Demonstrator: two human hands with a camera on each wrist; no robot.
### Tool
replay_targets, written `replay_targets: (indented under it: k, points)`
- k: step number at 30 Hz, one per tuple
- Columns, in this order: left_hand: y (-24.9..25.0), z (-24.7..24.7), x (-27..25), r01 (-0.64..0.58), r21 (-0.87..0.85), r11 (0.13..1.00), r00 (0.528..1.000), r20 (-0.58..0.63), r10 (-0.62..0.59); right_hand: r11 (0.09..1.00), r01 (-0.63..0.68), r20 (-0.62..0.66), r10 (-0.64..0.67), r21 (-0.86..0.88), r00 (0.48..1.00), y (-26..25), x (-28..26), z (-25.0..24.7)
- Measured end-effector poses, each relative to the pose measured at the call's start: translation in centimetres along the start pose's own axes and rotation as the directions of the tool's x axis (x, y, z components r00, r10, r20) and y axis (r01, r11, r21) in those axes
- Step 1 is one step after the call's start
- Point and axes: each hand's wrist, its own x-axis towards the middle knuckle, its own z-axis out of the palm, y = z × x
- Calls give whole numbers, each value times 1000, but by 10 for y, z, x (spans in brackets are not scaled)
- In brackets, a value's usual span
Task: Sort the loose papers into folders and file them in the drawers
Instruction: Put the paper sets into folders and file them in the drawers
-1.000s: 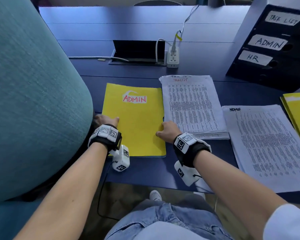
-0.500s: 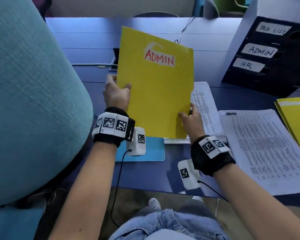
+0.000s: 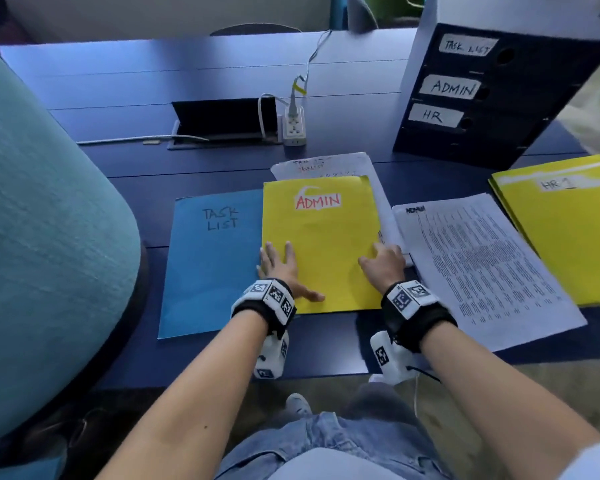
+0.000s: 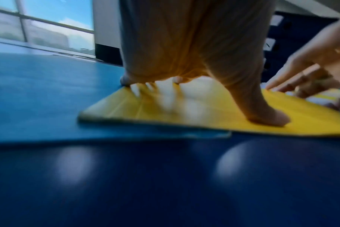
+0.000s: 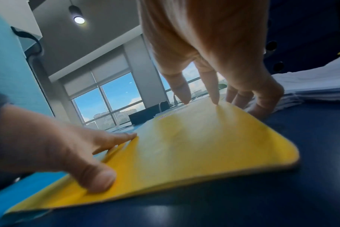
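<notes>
The yellow ADMIN folder (image 3: 321,244) lies flat at the desk's middle. Its left edge overlaps the blue TASK LIST folder (image 3: 208,268), and it covers most of the TASK LIST papers (image 3: 326,164). My left hand (image 3: 280,268) rests flat on the folder's near left part, fingers straight, thumb (image 4: 266,118) pressed down. My right hand (image 3: 383,260) touches the folder's right edge; two fingertips (image 5: 184,98) stand on the yellow cover (image 5: 184,145) while the other fingers curl loosely beside the paper stack (image 5: 311,89). The ADMIN papers (image 3: 482,268) lie to the right.
A dark drawer unit (image 3: 520,109) labelled TASK LIST, ADMIN and HR stands at the back right. A yellow HR folder (image 3: 565,237) lies at the far right. A teal padded chair back (image 3: 39,237) crowds the left. A socket block (image 3: 293,129) and cable box (image 3: 222,119) sit behind.
Both hands lifted the ADMIN folder upright off the blue folder, then laid it flat further right, over the TASK LIST papers. The hands gave up their grip and now rest on it.
</notes>
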Motion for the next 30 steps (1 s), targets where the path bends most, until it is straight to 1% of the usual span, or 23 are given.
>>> replay_targets:
  k: [2,4,8,12,14,16,17,19,21,24,25,28,29,30]
  points:
    - [-2,14,0,-61,110,992,998,28,58,999,-14,4,14,-38,1000,-3,-1,-3]
    - [-1,20,-2,-118,191,975,992,61,108,999,-32,-4,32,-39,999,-7,3,-7]
    - [9,15,2,-162,328,930,986,82,143,997,11,50,-8,-75,999,-10,27,-15]
    - [25,4,3,-171,412,895,985,99,142,994,70,103,-61,-88,993,-7,42,-18]
    - [29,1,4,-167,428,888,986,94,140,985,92,112,-76,-146,991,-7,48,-21]
    - [29,-1,3,-170,422,891,985,90,145,970,87,144,-55,-226,988,-7,55,-22]
    - [28,0,2,-173,421,890,985,91,148,970,81,162,-44,-229,986,-8,57,-23]
    - [26,1,2,-176,429,886,984,88,152,991,57,186,-33,-124,982,-10,59,-24]
    - [26,-1,3,-184,434,882,983,87,162,1000,2,165,-2,-2,986,-9,62,-25]
    - [25,-4,3,-191,442,877,982,72,177,980,-57,154,27,192,988,-12,53,-30]
    - [24,-3,2,-192,455,869,981,60,186,976,-47,152,14,214,988,-14,48,-33]
    - [16,5,-1,-204,451,869,977,33,213,982,51,107,-72,180,992,-18,33,-45]
    - [13,8,-2,-213,429,878,974,24,225,974,68,104,-92,217,990,-17,29,-49]
    - [10,10,-4,-225,400,888,971,11,240,954,51,130,-93,297,987,-16,22,-51]
